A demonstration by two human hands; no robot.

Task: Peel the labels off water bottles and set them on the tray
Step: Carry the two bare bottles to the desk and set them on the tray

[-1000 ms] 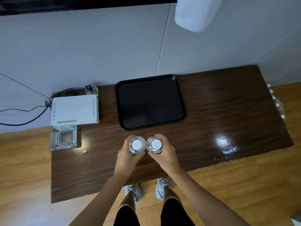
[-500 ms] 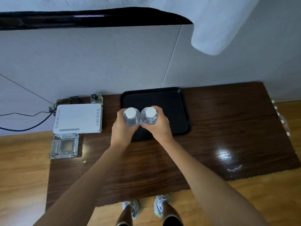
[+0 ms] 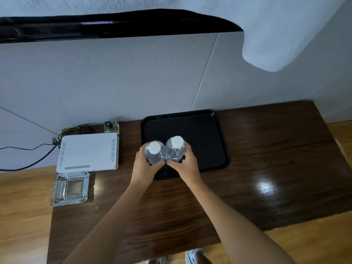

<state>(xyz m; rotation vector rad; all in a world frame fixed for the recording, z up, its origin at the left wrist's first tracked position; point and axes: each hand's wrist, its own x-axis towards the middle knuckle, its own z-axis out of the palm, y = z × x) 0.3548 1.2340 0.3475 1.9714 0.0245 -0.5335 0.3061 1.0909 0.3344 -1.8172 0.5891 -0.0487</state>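
Two clear water bottles with white caps stand upright side by side over the front left part of the black tray (image 3: 213, 130). My left hand (image 3: 145, 166) grips the left bottle (image 3: 154, 152) low on its body. My right hand (image 3: 185, 165) grips the right bottle (image 3: 176, 148) the same way. The two bottles touch each other. No label shows on either bottle from above. Whether their bases rest on the tray I cannot tell, since my hands hide them.
A white router (image 3: 88, 152) with black cables lies left of the tray, a small glass item (image 3: 111, 126) behind it. A glass ashtray (image 3: 70, 188) sits at the dark wooden table's (image 3: 266, 168) left edge. The wall rises just behind.
Both hands carried the two bottles forward from the table's front part to over the tray. The camera view tilted upward.
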